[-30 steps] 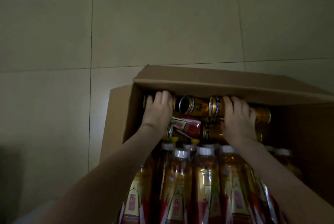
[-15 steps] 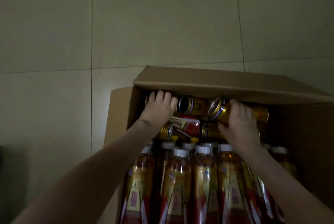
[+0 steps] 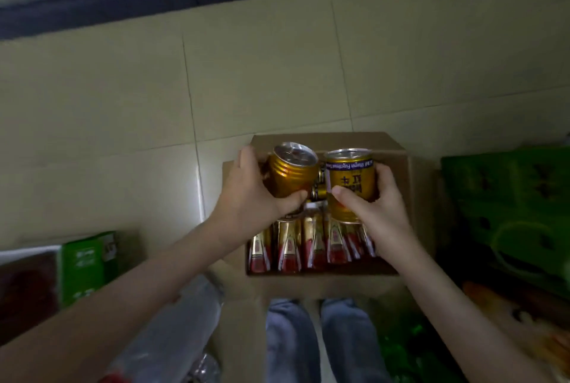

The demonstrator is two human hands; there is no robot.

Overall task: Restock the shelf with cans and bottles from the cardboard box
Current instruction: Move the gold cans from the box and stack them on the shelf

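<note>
— Lifted out of the cardboard box (image 3: 393,143) now?
— Yes. The left hand (image 3: 249,197) grips a tilted can (image 3: 291,177), the right hand (image 3: 381,213) grips an upright can (image 3: 350,180), side by side above the bottles (image 3: 290,243) in the box.

Glossy gold metal in your grip: the left can (image 3: 291,177) is ribbed under a silvery lid, the right can (image 3: 350,182) smooth and shiny. Lower centre, the cardboard box (image 3: 401,148) looks matt brown, its bottles (image 3: 288,243) wear glossy labels, and the floor tiles (image 3: 262,74) gleam smoothly.
</note>
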